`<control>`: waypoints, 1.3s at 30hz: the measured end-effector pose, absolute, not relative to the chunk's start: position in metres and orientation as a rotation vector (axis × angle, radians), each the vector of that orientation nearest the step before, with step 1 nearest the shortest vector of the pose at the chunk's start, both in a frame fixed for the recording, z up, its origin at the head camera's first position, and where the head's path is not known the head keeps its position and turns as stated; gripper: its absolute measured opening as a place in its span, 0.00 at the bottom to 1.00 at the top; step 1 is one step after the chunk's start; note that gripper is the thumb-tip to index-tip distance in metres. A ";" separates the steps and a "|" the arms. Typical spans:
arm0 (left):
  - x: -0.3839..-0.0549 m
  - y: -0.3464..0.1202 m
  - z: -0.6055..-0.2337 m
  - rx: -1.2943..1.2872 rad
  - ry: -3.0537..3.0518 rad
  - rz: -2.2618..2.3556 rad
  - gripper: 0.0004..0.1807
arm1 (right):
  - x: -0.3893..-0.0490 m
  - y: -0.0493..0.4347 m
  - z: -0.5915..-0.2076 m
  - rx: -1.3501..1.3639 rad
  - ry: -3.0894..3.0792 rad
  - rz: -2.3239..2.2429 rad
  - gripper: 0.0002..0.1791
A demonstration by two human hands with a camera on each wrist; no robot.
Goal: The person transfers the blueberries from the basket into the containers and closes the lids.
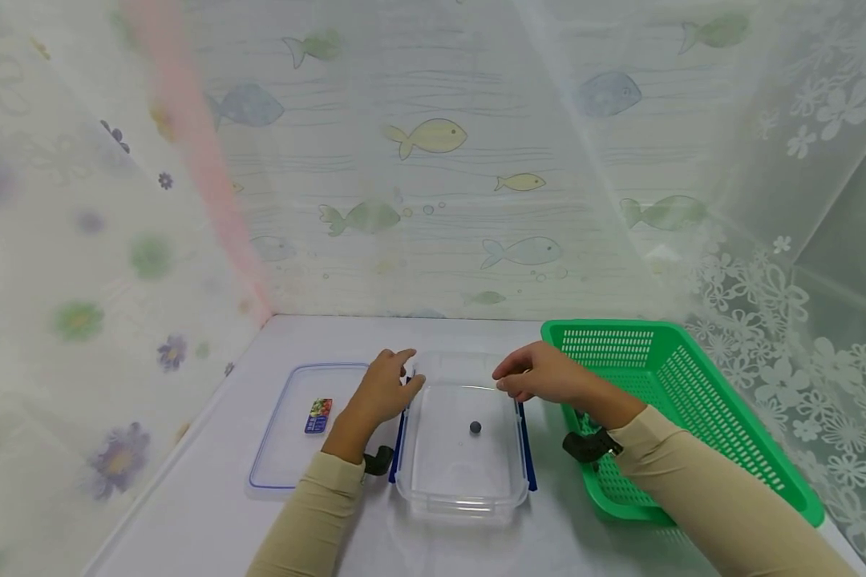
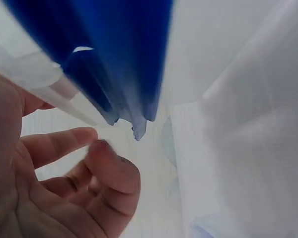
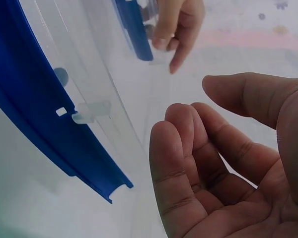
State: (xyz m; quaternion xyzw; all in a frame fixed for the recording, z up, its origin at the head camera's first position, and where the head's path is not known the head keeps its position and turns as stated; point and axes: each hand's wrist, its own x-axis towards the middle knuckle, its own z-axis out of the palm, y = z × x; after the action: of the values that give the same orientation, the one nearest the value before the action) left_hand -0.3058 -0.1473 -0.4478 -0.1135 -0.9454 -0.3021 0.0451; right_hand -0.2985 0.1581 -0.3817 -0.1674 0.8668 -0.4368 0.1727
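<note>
A clear plastic box [image 1: 433, 473] with blue side clips [image 1: 527, 457] stands in the middle of the table. A small dark ball [image 1: 475, 428] lies inside it. My left hand [image 1: 384, 391] is at the box's far left corner, fingers loosely bent and holding nothing; in the left wrist view it hovers below a blue clip [image 2: 124, 54]. Over the far right corner, my right hand [image 1: 552, 373] has its fingers bent, and the right wrist view shows the thumb apart from the fingertips [image 3: 166, 144] with nothing between them.
Left of the box lies a clear lid [image 1: 277, 449] with a blue seal and a colourful label [image 1: 318, 416]. A green slotted basket [image 1: 722, 401] stands to the right, partly behind the right forearm. Patterned curtains [image 1: 433, 240] enclose the table's back and sides.
</note>
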 end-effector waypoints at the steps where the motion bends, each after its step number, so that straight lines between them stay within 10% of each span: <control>1: -0.306 -0.146 -0.448 -0.355 -2.883 -0.920 0.31 | -0.298 0.159 -0.380 -0.483 2.462 -1.241 0.12; 39: -0.300 -0.165 -0.436 -0.493 -2.906 -1.533 0.42 | -0.328 0.270 -0.391 -0.181 2.521 -1.378 0.26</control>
State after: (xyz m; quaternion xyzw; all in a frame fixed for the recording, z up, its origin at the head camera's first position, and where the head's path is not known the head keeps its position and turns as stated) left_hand -0.3004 -0.1649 -0.4357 -0.1478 -0.8711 -0.4596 -0.0901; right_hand -0.3285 0.2701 -0.3914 -0.0624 0.8682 -0.4745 0.1313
